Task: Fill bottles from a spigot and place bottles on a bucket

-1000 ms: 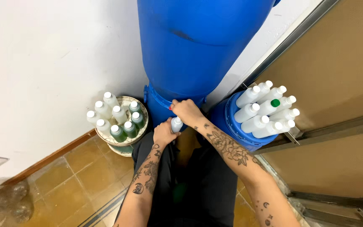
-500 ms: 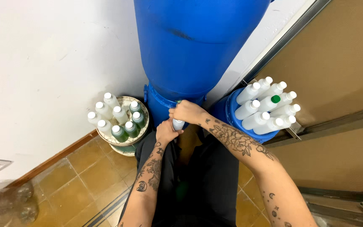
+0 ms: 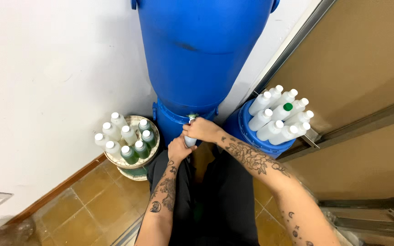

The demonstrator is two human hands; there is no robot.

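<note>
At the centre of the head view, just below the big blue drum (image 3: 201, 59), the left hand (image 3: 178, 149) has its fingers clenched around a small white bottle (image 3: 190, 141), holding it upright beneath the tap (image 3: 191, 119) at the drum's base. The right hand (image 3: 202, 129) sits directly above, its fingers closed over the tap and touching the bottle's top; the mouth of the bottle is hidden under them. To do this well, I judge the bottle should stay plumb and snug under the spout, with the tap eased rather than thrown wide. Left of centre, a round basket (image 3: 153, 132) holds capped bottles, some showing green contents; at right of centre a blue bucket (image 3: 247, 136) holds white ones lying tilted. Lower frame shows tiled floor (image 3: 92, 205).
</note>
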